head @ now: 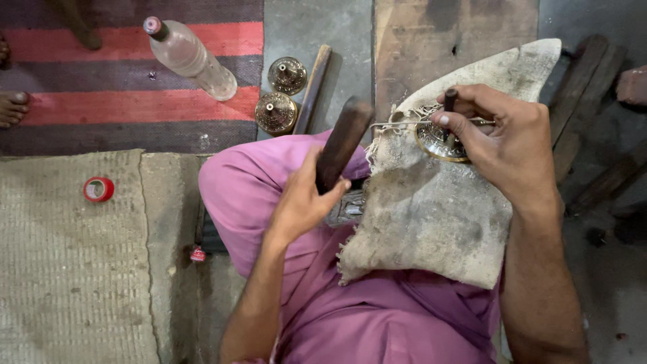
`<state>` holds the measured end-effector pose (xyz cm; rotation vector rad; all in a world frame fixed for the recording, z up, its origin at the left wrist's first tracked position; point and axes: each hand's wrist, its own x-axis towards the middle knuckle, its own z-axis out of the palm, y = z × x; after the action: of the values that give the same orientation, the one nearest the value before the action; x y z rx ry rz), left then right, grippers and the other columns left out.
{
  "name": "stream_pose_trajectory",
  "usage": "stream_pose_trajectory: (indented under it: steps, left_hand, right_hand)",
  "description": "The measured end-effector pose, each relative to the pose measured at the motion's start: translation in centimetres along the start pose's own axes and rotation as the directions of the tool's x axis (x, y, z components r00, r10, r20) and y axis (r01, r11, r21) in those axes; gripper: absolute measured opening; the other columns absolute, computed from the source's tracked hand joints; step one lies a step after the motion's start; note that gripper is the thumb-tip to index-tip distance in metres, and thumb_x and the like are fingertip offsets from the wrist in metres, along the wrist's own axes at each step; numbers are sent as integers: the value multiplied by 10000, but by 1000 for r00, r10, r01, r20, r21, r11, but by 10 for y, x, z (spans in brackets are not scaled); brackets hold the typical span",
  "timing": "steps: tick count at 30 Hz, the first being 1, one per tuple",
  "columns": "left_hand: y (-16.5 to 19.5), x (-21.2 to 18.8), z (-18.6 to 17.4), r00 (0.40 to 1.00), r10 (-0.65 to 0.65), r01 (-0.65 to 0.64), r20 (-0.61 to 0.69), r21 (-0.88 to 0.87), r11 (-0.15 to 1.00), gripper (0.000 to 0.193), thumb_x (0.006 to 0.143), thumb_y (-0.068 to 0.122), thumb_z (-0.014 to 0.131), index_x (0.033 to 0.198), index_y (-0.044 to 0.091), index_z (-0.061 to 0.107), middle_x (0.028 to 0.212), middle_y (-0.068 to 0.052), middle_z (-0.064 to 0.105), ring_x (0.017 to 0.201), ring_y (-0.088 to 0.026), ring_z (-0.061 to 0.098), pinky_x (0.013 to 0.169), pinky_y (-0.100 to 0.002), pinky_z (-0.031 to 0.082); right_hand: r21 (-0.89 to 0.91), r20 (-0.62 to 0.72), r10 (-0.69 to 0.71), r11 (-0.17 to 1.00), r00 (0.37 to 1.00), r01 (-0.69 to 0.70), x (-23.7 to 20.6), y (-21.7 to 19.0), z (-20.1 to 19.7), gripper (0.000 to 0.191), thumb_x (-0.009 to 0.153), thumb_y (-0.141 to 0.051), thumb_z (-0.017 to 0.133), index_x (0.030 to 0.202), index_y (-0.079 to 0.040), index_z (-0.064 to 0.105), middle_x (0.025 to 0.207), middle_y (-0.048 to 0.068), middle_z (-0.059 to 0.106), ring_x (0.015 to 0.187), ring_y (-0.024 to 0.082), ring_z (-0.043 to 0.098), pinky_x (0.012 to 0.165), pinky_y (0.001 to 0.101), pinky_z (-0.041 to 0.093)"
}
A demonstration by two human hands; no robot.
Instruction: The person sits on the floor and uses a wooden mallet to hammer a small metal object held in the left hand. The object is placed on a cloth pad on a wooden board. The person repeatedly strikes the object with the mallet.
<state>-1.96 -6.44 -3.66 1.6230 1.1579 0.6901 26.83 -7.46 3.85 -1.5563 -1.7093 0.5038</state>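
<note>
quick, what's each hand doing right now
Left hand: closed around a dark wooden mallet.
Right hand: closed on a small dark punch, set on a round metal piece.

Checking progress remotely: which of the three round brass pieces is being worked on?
The brass piece on the burlap cloth, under the right hand. The other two brass pieces sit untouched on the floor beside the bottle.
</note>
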Motion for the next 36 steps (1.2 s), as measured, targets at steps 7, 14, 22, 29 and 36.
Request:
stream_pose_trajectory:
  steps: [7, 14, 22, 29, 36]
  left_hand:
    - [37, 25, -12, 995, 100, -103, 26, 195, 975, 556, 892, 146, 755, 1379, 115, 489, 1013, -236, 719, 985, -411, 723, 781, -481, 548]
    - [61, 45, -22, 920, 391, -374, 1, 299, 878, 684, 859, 53, 739, 1466, 164, 444, 1198, -227, 704, 1112, -429, 686, 899, -500, 560]
    - [64, 60, -22, 858, 510, -429, 62, 630, 647, 884, 854, 26, 747, 1603, 291, 360, 979, -107, 620, 913, -345, 674, 766, -500, 557]
    - [58, 59, -20, 864, 503, -377, 18, 686, 623, 896, 828, 43, 736, 1601, 291, 359, 954, -97, 599, 893, -336, 668, 760, -500, 559]
    - [55, 61, -19, 880, 471, -393, 62, 653, 648, 874, 897, 61, 748, 1610, 346, 331, 968, -95, 596, 894, -325, 670, 777, -486, 565]
  right_hand:
    - [-35, -19, -26, 999, 999, 25, -1, -2, 1, 244, 985, -38, 813, 1214, 6, 740, 1001, 115, 773, 914, 167, 761, 808, 298, 630]
    - [-92, -16, -7, 996, 1000, 5, -2, 0, 0, 223, 989, -31, 802, 1200, 11, 744, 979, 112, 775, 886, 161, 765, 749, 297, 623]
    - [-117, -15, 3, 993, 1000, -5, -3, 2, 1, 220, 997, -50, 806, 1202, 9, 750, 966, 120, 778, 857, 169, 766, 705, 289, 612]
    - [-83, -17, -38, 996, 999, 36, -3, 0, 0, 203, 1015, -27, 792, 1208, 17, 744, 977, 116, 774, 873, 152, 759, 719, 268, 607]
    - [-96, 3, 17, 995, 1000, -16, -4, 1, 0, 204, 997, -38, 789, 1193, 9, 754, 948, 111, 780, 820, 149, 758, 639, 267, 580]
